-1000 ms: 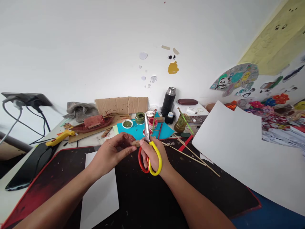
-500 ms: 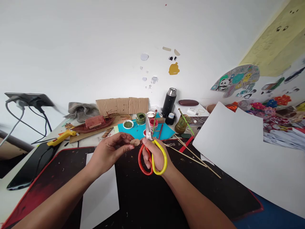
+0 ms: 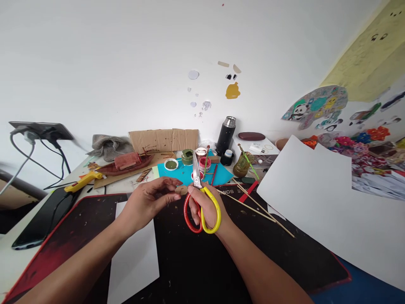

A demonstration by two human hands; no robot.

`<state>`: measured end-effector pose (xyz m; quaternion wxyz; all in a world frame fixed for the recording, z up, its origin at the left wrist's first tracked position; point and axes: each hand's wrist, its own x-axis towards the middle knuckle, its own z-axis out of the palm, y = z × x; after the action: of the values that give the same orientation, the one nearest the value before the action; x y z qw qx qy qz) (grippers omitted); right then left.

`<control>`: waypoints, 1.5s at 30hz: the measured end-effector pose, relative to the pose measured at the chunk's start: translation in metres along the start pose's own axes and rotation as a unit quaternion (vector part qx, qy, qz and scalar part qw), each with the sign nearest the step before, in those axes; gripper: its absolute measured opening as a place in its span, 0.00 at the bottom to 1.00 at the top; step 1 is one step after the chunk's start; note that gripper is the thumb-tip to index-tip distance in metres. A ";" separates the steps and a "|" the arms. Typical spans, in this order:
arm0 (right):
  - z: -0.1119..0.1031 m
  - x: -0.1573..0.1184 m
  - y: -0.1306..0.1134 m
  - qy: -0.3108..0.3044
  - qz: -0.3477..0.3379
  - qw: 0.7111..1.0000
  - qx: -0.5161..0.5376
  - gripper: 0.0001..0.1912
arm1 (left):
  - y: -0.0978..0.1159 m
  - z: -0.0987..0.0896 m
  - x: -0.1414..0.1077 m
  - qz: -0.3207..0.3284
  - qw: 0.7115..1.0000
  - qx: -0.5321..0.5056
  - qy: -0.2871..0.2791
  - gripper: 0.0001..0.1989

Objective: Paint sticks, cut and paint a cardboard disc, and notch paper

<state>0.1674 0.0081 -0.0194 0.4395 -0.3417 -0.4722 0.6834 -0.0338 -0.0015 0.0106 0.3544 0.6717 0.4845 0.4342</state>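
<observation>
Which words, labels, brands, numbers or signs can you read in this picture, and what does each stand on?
"SO", on the black desk mat; the rest of that word is too unclear to quote.
Small marks beside it on the mat: too blurred to read.
Marks near the pivot of the scissors: too small to read.
I can read no other text.

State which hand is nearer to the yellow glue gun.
The left hand: it is to the right of the glue gun, on the near side. The right hand, gripping the scissors, is farther right.
</observation>
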 end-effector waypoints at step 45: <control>0.007 -0.006 0.005 -0.051 0.017 0.998 -0.028 0.36 | 0.004 -0.010 0.004 -0.084 0.989 -0.118 0.030 0.22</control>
<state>0.1618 -0.0006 -0.0209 0.3933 -0.3267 -0.5068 0.6941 -0.0404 0.0020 0.0192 0.4515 0.5693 0.4949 0.4765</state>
